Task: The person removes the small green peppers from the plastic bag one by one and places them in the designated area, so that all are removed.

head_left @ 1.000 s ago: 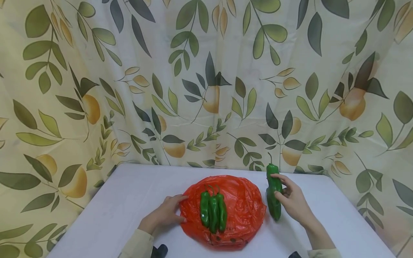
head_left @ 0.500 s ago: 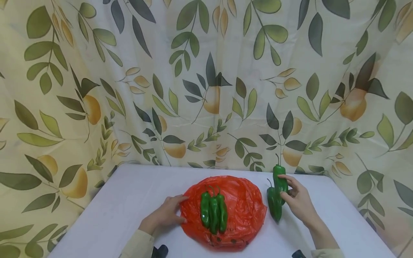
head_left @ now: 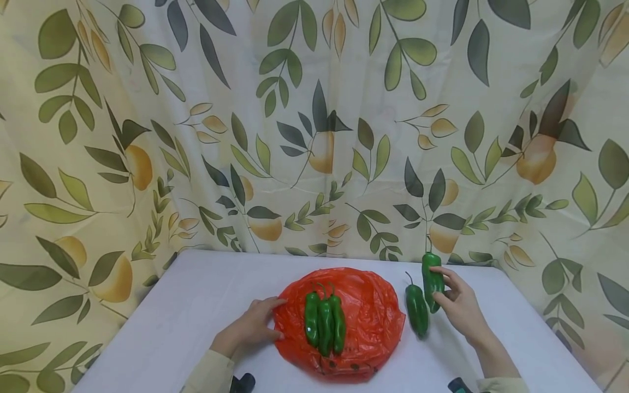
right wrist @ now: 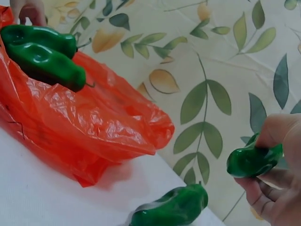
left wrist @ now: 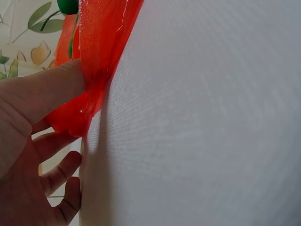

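Observation:
My right hand [head_left: 464, 308] pinches a long green pepper [head_left: 431, 275] between thumb and fingers, its stem pointing to the back. Just left of it, a second green pepper [head_left: 416, 311] lies on the white table; a small gap separates the two. In the middle is a crumpled red plastic bag [head_left: 375, 311], spread roughly round, with three green peppers [head_left: 325, 327] side by side on its left part. My left hand [head_left: 253, 322] rests at the bag's left edge, thumb and fingers apart. In the left wrist view the thumb [left wrist: 56, 87] touches the red plastic, the other fingers loosely bent.
The white tabletop [head_left: 211, 284] reaches back to a curtain [head_left: 314, 136] printed with leaves and fruit. Dark wrist-worn devices [head_left: 243, 382] show beside both sleeves at the bottom edge.
My right hand has moved to the right with its pepper, away from the pepper it overlapped, which now shows fully on the table. The left hand and the bag have stayed put.

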The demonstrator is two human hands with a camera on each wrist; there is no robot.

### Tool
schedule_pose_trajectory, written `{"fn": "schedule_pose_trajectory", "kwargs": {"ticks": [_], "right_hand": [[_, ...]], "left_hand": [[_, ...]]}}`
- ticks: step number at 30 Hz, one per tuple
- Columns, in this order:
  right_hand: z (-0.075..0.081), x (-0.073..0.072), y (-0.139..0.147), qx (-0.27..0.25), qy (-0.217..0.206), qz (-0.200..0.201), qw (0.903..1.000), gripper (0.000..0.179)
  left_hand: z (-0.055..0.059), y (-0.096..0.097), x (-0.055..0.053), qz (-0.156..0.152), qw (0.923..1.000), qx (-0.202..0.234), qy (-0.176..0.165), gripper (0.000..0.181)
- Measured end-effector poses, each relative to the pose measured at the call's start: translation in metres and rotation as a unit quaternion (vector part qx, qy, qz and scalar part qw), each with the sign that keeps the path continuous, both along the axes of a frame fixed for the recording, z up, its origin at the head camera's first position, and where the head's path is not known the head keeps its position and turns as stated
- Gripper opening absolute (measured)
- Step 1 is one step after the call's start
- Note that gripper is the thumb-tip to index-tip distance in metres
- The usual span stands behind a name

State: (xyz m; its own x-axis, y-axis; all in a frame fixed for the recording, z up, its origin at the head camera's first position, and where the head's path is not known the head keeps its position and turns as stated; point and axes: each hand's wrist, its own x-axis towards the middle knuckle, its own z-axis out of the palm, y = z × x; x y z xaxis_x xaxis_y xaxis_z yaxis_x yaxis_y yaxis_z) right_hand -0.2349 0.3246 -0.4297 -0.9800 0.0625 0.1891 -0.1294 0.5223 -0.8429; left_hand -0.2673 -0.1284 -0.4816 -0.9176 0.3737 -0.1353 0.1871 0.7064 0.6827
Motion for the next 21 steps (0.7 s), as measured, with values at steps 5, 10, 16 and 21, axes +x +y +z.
{"fn": "schedule_pose_trajectory", "kwargs": {"ticks": [5,10,16,21], "right_hand": [[-0.004,-0.002,0.007,0.002,-0.022,0.002,0.9997,0.059],[-0.005,-0.001,0.011,0.007,-0.027,0.008,0.9996,0.06],[-0.004,-0.001,0.013,0.008,-0.041,0.013,0.999,0.061],[-0.005,-0.004,0.016,0.015,-0.047,0.02,0.9986,0.061]], "left_hand": [[-0.003,-0.001,-0.002,-0.011,0.9998,-0.009,0.013,0.078],[-0.006,-0.001,-0.004,-0.019,0.9995,-0.014,0.023,0.078],[-0.006,0.0,-0.004,-0.022,0.9994,-0.014,0.024,0.077],[-0.004,0.0,-0.003,-0.019,0.9995,-0.015,0.021,0.077]]}}
